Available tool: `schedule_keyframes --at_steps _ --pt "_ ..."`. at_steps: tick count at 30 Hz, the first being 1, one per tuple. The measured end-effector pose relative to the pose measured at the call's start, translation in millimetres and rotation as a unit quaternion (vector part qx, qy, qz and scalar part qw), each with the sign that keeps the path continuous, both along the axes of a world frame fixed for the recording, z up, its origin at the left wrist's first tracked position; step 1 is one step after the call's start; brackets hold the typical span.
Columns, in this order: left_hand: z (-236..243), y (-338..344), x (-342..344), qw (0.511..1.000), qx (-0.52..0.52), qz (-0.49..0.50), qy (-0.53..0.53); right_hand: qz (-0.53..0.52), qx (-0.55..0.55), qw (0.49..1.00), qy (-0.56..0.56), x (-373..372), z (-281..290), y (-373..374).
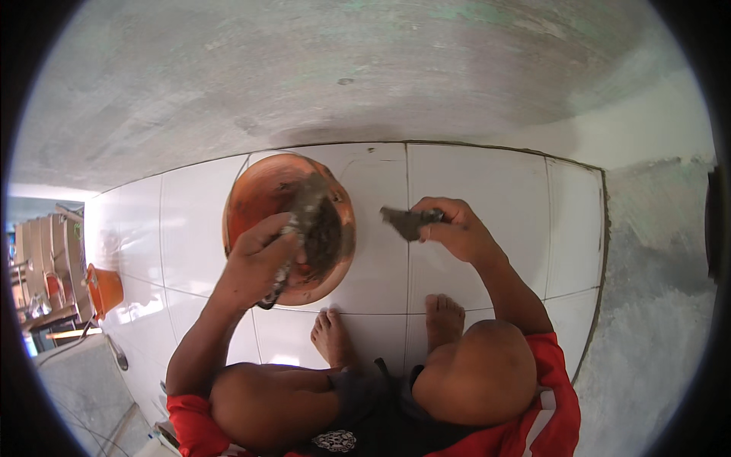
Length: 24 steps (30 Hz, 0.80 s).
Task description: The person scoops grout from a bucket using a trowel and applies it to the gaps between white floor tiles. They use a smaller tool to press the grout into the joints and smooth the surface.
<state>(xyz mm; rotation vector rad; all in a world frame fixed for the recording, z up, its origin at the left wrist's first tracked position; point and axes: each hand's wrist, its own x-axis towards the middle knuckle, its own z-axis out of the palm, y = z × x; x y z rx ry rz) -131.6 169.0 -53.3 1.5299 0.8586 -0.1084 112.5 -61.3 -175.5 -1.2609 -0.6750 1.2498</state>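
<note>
A wide orange bucket (pixel 251 196) stands on white tiles, with dark grey wet-looking material (pixel 327 244) inside. My left hand (pixel 263 259) is closed round a long, grey-crusted tool (pixel 304 206), apparently a trowel, held over the bucket and blurred by motion. To the bucket's right, my right hand (pixel 453 228) grips a short, flat, dark grey-coated tool (pixel 403 221) above the tiles; its exact kind is unclear.
A grey plastered wall (pixel 365 76) rises along the far edge of the tiles (pixel 487 213), and rough cement (pixel 647 305) borders them on the right. A smaller orange bucket (pixel 106 291) sits at the left, beside stacked boards (pixel 38 251). My bare feet are below.
</note>
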Motion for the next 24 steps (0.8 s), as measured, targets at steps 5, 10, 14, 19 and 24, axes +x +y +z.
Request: schedule_keyframes --at_steps 5,10,14,19,24 --pt "5 3 2 0.998 0.021 0.037 0.038 -0.198 -0.023 0.979 0.044 31 -46 -23" --pt "-4 -1 -8 0.997 0.024 0.057 0.045 -0.232 0.0 0.965 0.124 34 -73 -33" --pt "-8 -4 -11 0.997 0.015 0.072 0.027 -0.336 0.011 0.921 0.195 49 -95 -67" --pt "-8 -1 -11 0.998 0.029 0.052 0.033 -0.413 -0.004 0.902 0.129 81 -109 -112" --pt "-5 1 0 0.997 0.024 0.054 0.041 -0.276 -0.095 0.957 -0.007 61 -88 -65"
